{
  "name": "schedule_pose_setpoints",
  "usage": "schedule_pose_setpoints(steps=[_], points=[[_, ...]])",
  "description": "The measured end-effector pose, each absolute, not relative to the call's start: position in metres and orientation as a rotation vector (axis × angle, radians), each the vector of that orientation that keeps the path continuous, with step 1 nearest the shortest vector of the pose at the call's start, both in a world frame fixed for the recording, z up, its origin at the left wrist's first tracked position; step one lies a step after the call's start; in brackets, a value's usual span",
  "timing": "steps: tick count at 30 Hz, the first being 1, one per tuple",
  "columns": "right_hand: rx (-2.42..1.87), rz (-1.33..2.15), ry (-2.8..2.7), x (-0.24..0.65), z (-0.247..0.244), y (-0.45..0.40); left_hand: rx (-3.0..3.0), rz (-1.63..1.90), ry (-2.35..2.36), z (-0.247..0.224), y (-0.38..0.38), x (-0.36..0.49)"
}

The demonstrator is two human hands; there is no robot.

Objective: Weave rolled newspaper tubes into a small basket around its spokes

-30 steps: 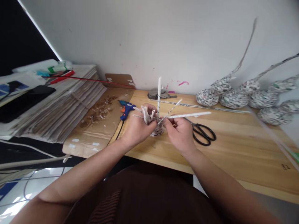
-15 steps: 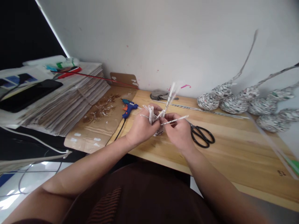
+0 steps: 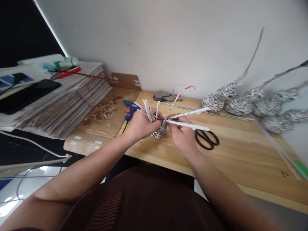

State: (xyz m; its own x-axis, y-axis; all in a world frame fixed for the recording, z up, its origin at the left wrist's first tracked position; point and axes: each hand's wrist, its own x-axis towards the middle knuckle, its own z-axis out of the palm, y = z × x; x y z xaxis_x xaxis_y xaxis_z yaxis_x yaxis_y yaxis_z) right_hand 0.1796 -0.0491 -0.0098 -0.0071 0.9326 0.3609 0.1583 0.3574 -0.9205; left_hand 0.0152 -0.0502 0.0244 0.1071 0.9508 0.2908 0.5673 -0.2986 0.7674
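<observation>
Between my hands is a small woven paper piece (image 3: pixel 159 131), round at its base, with several rolled-paper strips standing out of its top. My left hand (image 3: pixel 144 125) is closed around its left side, thumb at the rim, with upright strips rising beside the fingers. Pinched at the rim from the right, my right hand (image 3: pixel 182 133) grips a paper strip (image 3: pixel 190 123); a second strip with a dark stripe (image 3: pixel 190 113) slants out just above it. My fingers hide part of the weave. Black-handled scissors (image 3: pixel 207 139) lie right of my right hand.
A blue glue gun (image 3: pixel 132 110) rests beside cardboard (image 3: pixel 103 123) at left, near a tall paper stack (image 3: pixel 81 96). Several woven paper gourd shapes (image 3: pixel 239 106) line the wall at right. Long paper rods (image 3: pixel 204 112) and a grey cloth (image 3: pixel 166 96) lie at the back.
The strips at the top have spread apart; two now point right over my right hand, where earlier one short strip did. The woven base shows more. The view has shifted slightly.
</observation>
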Motion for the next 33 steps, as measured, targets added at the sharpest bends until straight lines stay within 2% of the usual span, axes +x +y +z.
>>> schedule_pose_setpoints(steps=[10, 16, 25, 33], points=[[-1.076, 0.999, -1.365, 0.178, -0.011, -0.048, 2.296, 0.934, 1.174, 0.039, -0.05, 0.002], [-0.992, 1.034, -1.367, 0.179, -0.012, -0.047, 2.2, 0.702, 0.915, 0.048, -0.042, -0.017], [-0.889, 1.165, -1.377, 0.182, -0.017, -0.046, 2.111, 0.776, 0.921, 0.036, -0.03, -0.017], [-0.974, 1.114, -1.392, 0.18, -0.01, -0.052, 2.177, 0.671, 0.8, 0.053, -0.033, -0.025]])
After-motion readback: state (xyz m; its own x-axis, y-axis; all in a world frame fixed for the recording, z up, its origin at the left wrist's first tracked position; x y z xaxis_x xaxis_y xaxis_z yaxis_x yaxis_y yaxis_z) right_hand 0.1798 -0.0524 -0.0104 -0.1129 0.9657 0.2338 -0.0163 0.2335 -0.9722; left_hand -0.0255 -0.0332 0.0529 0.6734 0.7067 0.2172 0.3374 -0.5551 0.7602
